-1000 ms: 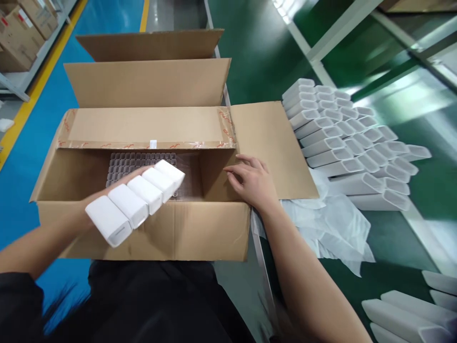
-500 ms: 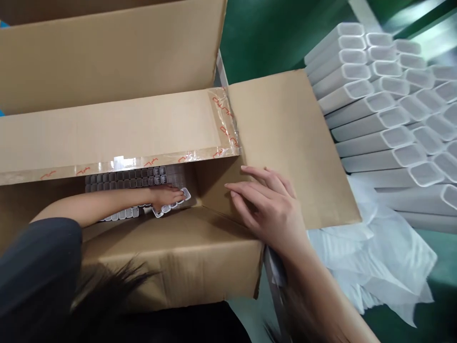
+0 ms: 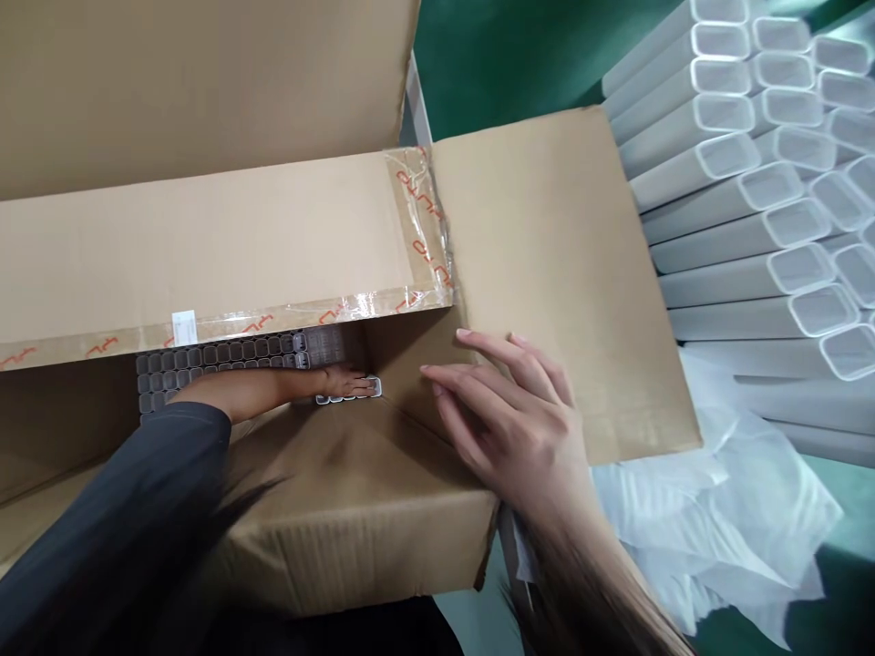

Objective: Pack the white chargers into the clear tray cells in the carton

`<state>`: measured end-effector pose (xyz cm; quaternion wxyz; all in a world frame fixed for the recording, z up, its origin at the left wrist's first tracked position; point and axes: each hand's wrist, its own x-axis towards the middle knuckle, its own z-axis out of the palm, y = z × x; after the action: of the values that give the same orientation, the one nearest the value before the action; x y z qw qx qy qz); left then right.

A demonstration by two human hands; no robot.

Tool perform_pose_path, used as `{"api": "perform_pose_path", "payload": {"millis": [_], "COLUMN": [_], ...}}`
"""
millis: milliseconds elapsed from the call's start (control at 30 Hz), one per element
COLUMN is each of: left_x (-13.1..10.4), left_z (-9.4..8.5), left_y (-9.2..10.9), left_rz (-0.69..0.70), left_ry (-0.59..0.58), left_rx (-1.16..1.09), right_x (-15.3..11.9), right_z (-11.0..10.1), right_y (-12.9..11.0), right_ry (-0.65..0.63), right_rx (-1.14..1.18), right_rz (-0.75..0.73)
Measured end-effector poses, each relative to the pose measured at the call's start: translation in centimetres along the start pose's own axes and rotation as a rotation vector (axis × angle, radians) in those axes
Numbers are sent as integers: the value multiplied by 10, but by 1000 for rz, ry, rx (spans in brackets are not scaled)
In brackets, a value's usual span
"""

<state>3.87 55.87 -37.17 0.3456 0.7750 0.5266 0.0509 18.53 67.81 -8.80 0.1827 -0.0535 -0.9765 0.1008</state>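
My left hand (image 3: pixel 347 381) is deep inside the cardboard box (image 3: pixel 362 547), near its right front corner. Its fingers lie stretched out flat over a short row of clear plastic tubes (image 3: pixel 375 388), whose pale open ends face up. The palm side is hidden. Behind that arm stand several packed rows of the same kind of tubes (image 3: pixel 205 355), partly covered by the arm and the folded flap. My right hand (image 3: pixel 516 410) hovers or rests at the box's right edge, by the side flap, fingers extended and apart with nothing in them. Contact with the cardboard is unclear.
A taped flap (image 3: pixel 225 246) overhangs the back of the opening. The right side flap (image 3: pixel 533 273) is folded outward. Beyond it lies a large stack of long translucent tubes (image 3: pixel 738 219), open ends toward me, above crumpled white plastic sheeting (image 3: pixel 717 510). Hair blurs the lower left.
My left hand has moved slightly right and toward the near wall. The short row under it, slanted before, now lies straight along that wall. My right hand has barely moved; the view has shifted.
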Motion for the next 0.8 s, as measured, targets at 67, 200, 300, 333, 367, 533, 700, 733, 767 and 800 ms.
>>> {"api": "perform_pose_path", "payload": {"millis": [67,200,300,333,367,533,700,733,767,800], "left_x": [-4,-12,-23,-29,-38,-109,-177,-182,-185,-186], "left_z": [-1,-15,-34,-40,-47,-59,-42,-39,-35,-32], "left_y": [0,-2,-7,-10,-13,-33,-45,-45,-45,-44], "left_rz": [-1,32,52,47,37,11,-21,-26,-29,-29], "left_ry": [-22,-77,-89,-80,-68,-51,-97,-99,-98,-93], "left_rx": [14,25,27,29,30,18,-46,-66,-84,-101], "right_x": [0,-1,-2,-3,-4,-4,-3,-3,-3,-3], "right_z": [0,1,2,3,3,3,4,4,4,4], "right_y": [0,1,2,2,3,4,3,3,3,3], "right_ry": [-1,8,15,18,20,27,24,25,27,31], "right_rx": [2,20,35,40,44,52,70,70,66,60], "right_rz": [4,3,-3,-6,-10,-28,-11,-12,-15,-20]}}
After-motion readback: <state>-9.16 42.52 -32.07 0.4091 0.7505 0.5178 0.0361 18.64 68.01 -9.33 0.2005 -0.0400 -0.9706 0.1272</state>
